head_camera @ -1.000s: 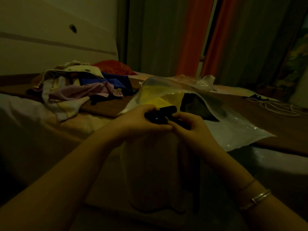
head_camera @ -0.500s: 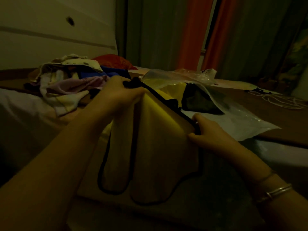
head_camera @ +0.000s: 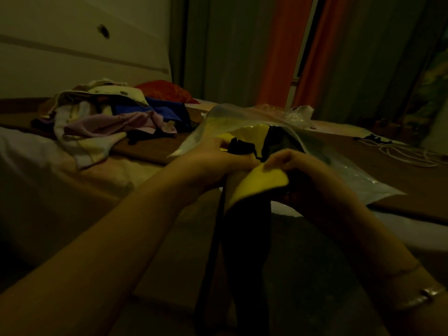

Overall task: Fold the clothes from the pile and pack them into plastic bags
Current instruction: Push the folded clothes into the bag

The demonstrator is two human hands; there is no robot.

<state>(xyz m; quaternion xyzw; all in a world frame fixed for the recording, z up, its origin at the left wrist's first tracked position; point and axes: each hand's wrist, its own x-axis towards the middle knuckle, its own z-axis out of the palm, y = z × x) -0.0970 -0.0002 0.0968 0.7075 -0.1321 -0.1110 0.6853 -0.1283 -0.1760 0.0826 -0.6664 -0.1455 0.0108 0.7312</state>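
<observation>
We hold a yellow garment (head_camera: 260,183) over the bed's near edge (head_camera: 400,224), our left hand (head_camera: 218,163) and right hand (head_camera: 298,168) both pinching its top. A plastic bag (head_camera: 358,175) lies just behind; the pile (head_camera: 109,122) sits far left.

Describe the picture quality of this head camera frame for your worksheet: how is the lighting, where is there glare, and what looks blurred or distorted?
Head view: dim, yellowish light; lower frame nearly black. Head view: glare glints on the plastic bag. Head view: the left hand and right hand gripping the yellow garment look soft. Head view: wide-angle lens tilts the curtains; the clothes pile stays readable.
</observation>
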